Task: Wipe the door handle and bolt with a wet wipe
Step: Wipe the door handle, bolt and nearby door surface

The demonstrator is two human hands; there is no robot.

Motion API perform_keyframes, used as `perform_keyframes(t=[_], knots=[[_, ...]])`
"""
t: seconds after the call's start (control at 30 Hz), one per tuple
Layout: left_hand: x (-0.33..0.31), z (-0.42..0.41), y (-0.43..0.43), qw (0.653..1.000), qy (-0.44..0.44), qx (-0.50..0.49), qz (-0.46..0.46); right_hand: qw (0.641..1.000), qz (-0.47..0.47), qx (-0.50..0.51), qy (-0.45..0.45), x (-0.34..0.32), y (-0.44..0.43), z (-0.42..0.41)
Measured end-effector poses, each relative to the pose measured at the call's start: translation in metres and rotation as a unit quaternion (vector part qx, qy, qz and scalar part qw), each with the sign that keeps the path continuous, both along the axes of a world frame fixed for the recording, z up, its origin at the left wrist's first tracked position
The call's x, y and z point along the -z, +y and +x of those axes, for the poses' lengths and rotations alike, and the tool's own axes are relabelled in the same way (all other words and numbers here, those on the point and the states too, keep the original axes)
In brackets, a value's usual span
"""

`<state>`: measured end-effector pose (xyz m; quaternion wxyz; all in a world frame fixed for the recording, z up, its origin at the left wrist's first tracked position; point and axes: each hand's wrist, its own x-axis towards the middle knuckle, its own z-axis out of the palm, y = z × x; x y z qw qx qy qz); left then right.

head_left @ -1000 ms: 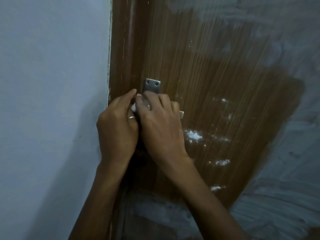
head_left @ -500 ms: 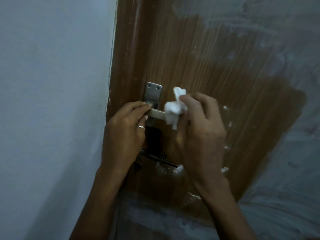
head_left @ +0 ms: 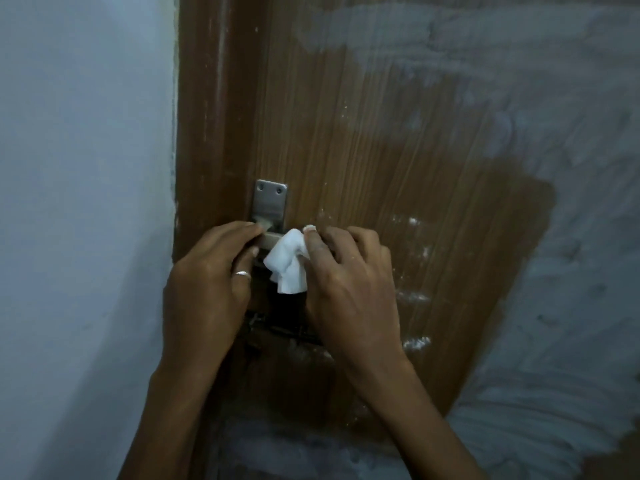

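Observation:
A steel door handle plate (head_left: 270, 202) with two screws is fixed near the left edge of the brown wooden door (head_left: 363, 150). Its lever (head_left: 269, 240) sticks out rightward and is mostly covered by my hands. My left hand (head_left: 207, 285), wearing a silver ring, pinches the lever at its base. My right hand (head_left: 349, 285) holds a crumpled white wet wipe (head_left: 287, 265) against the lever's right part. Below the hands, a dark bolt (head_left: 277, 329) shows partly between my wrists.
A pale blue-white wall (head_left: 86, 202) borders the door frame (head_left: 207, 116) on the left. Grey-white smears (head_left: 554, 237) cover the door's right and lower areas, with small white specks near the middle.
My right hand slid right off the handle and lifted the wipe, then came back left and down so the wipe rests on the lever again. The left hand stayed on the lever's base.

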<state>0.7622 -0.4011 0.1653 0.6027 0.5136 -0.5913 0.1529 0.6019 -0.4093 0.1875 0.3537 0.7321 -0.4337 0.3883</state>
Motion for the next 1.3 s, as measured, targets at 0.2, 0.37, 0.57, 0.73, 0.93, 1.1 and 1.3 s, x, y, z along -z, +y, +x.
perform_keyframes(t=[0.2, 0.37, 0.57, 0.73, 0.93, 1.1, 1.3], knots=[[-0.003, -0.004, 0.002, 1.000, 0.001, 0.003, -0.008, 0.997, 0.007, -0.045, -0.058, -0.016, 0.011, 0.008], [-0.002, -0.006, 0.004, 1.000, 0.002, 0.002, 0.003, 0.986, 0.024, -0.139, -0.088, -0.030, 0.005, 0.046], [0.002, -0.009, 0.002, 0.999, 0.033, -0.009, 0.003, 0.989, 0.121, -0.070, 0.038, -0.026, 0.002, 0.037], [-0.007, -0.009, 0.007, 0.993, 0.105, 0.006, 0.049, 0.981, 0.146, -0.105, 0.075, -0.036, -0.004, 0.040], [-0.009, -0.005, 0.012, 0.995, 0.072, -0.003, 0.069, 0.982, 0.112, -0.085, 0.125, -0.034, -0.009, 0.042], [-0.007, 0.000, 0.009, 0.999, 0.030, 0.012, 0.041, 0.980, 0.137, -0.091, 0.113, -0.030, -0.009, 0.020], [-0.006, -0.001, 0.006, 0.999, 0.013, 0.012, 0.032, 0.980, 0.157, -0.070, 0.101, -0.040, 0.003, -0.009]])
